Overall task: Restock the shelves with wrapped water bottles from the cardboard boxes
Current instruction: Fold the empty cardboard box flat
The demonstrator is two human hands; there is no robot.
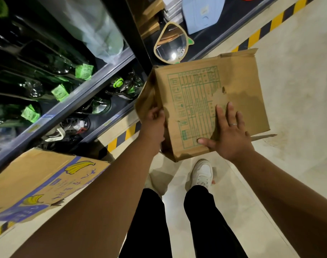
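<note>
I hold a brown cardboard box (239,86) with a green printed table in front of me, above the floor. My left hand (155,123) grips its left edge, fingers curled round the corner. My right hand (227,133) lies flat on the printed face, fingers spread, a ring on one finger. The box's inside is hidden. Wrapped dark bottles with green tags (47,71) lie in rows on the shelf (69,101) at the left. More wrapped bottles (95,107) sit on the lower shelf.
A second cardboard box with banana print (40,179) stands on the floor at the lower left, against the shelf. A wood-framed mirror (171,45) and a pale blue item (201,12) sit further along. Yellow-black tape (267,27) edges the shelf base. My legs and white shoe (202,174) are below.
</note>
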